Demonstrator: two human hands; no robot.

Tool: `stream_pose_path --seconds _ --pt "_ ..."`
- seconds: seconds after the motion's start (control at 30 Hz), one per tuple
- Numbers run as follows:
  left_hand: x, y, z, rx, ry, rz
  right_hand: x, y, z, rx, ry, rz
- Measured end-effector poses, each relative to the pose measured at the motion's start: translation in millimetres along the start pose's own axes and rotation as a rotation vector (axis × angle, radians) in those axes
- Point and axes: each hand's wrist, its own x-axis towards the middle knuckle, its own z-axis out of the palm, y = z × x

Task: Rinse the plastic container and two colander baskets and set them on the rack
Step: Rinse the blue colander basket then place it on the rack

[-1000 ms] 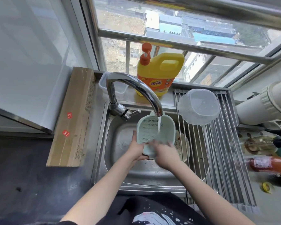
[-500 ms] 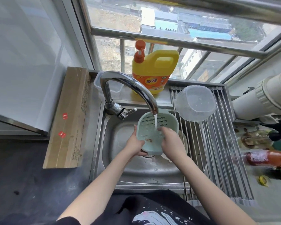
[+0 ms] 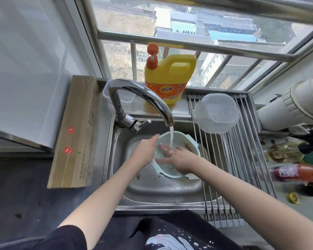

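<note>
Now rinsing | my left hand [image 3: 146,150] grips green colander [image 3: 177,156] rim at 9 o'clock, tilting it under stream | right hand [image 3: 179,156], fingers flat, rubs inside | plastic container [image 3: 216,112] upturned on rack [image 3: 242,159] to drain

The colander [image 3: 172,156], earlier tilted up facing the person, now sits open side up under the stream; the right hand [image 3: 177,157] now reaches inside, fingers spread, while the left hand [image 3: 145,150] holds its rim.

Your two bare forearms enter from the bottom of the frame, ending in your left hand [image 3: 145,152] and right hand [image 3: 181,159], with no rings, watch or gloves. You wear a black short-sleeved top [image 3: 170,233], its sleeve edge at lower left, printed with a white splashed design at bottom centre.
</note>
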Motion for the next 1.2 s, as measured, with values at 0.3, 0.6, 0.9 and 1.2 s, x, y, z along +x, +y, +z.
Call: stream_pose_path --seconds 0.3,0.6,0.9,1.2 --pt "6.7 0.8 1.6 0.088 -0.118 0.091 -3.6 9.9 -22.1 0.116 0.073 0.070" --pt "4.6 -2.0 -5.3 0.316 -0.053 0.166 -15.2 -1.3 -4.2 0.059 0.020 -0.052" --pt "3.0 13.8 -25.6 0.636 -0.066 0.129 -25.6 -4.9 10.8 0.015 0.024 -0.030" --pt "1.3 15.2 -34.5 0.409 0.175 0.087 -23.0 -17.0 52.8 -0.035 0.451 -0.034"
